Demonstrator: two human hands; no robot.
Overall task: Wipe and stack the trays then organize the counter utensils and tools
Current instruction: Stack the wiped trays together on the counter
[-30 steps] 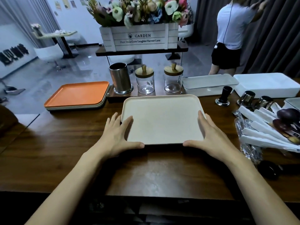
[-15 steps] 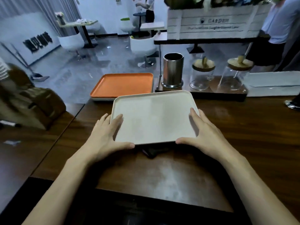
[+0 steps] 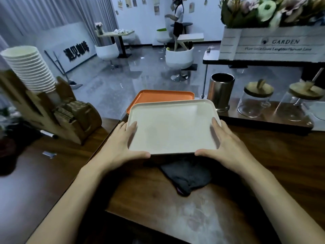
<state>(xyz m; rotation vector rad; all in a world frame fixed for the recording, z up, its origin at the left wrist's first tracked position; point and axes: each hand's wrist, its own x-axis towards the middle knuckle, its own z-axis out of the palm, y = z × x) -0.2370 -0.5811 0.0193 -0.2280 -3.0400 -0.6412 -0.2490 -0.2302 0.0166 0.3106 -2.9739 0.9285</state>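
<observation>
I hold a cream tray [image 3: 171, 127] lifted above the wooden counter [image 3: 263, 164]. My left hand [image 3: 121, 145] grips its near left corner and my right hand [image 3: 226, 147] grips its near right corner. Just beyond it lies the orange tray [image 3: 158, 96] on top of a stack at the counter's far left corner; the cream tray covers the orange one's near part. A dark grey cloth [image 3: 188, 176] lies crumpled on the counter under the cream tray's near edge.
A steel cylinder cup [image 3: 222, 91] and two glass jars with wooden lids [image 3: 257, 101] stand on a low shelf to the right. A white GARDEN flower box [image 3: 274, 43] sits above them. At left are stacked paper cups [image 3: 29, 67] and a cardboard holder [image 3: 73, 117].
The cream tray has been lifted off the counter and carried left toward the orange stack. The dark cloth that lay under it is now uncovered. My view has swung left.
</observation>
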